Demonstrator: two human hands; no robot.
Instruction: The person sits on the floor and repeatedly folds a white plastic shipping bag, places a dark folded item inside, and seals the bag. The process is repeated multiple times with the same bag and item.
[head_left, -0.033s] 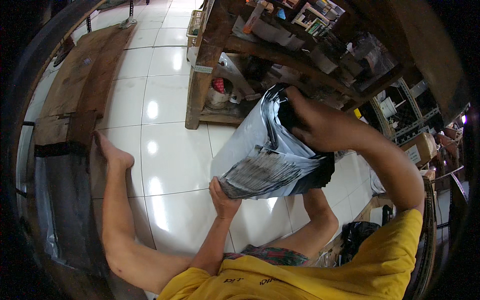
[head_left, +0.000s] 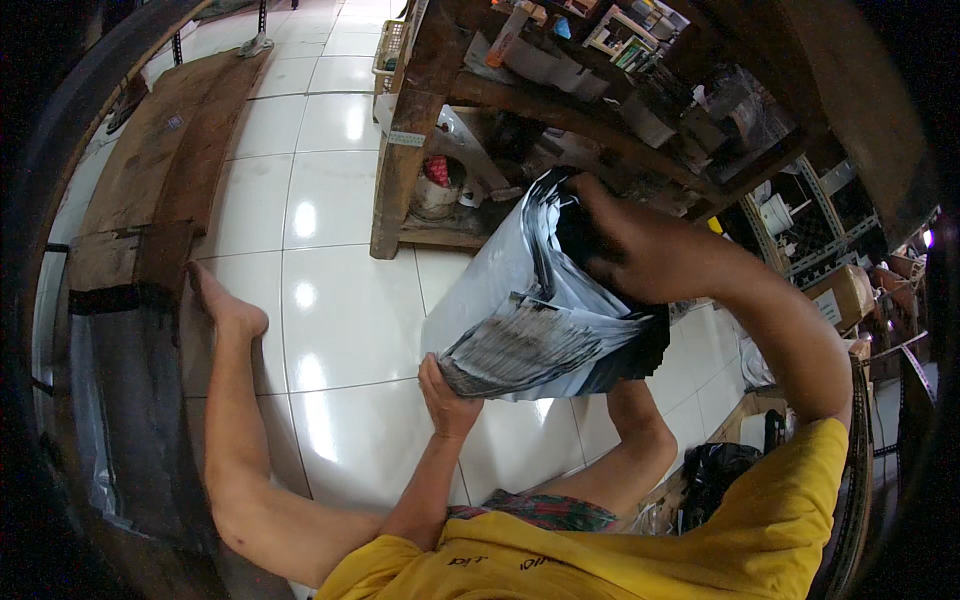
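Observation:
A thick stack of plastic mailing bags (head_left: 485,275), pale outside and black inside, is held tilted above the floor between my knees. My left hand (head_left: 450,402) grips its lower left corner, where the layered edges look grey and fanned. At the upper right, my right hand (head_left: 640,245) is closed on the black side of the stack. Some of its fingers are hidden among the dark folds. The stack bulges and creases between the two hands.
A dark wooden shelf unit (head_left: 395,190) with assorted items stands ahead. On my left lies a long low wooden board (head_left: 150,160) with dark plastic sheeting (head_left: 135,400) on its near end. A cardboard box (head_left: 842,300) and a black plastic bag (head_left: 715,475) are at the right.

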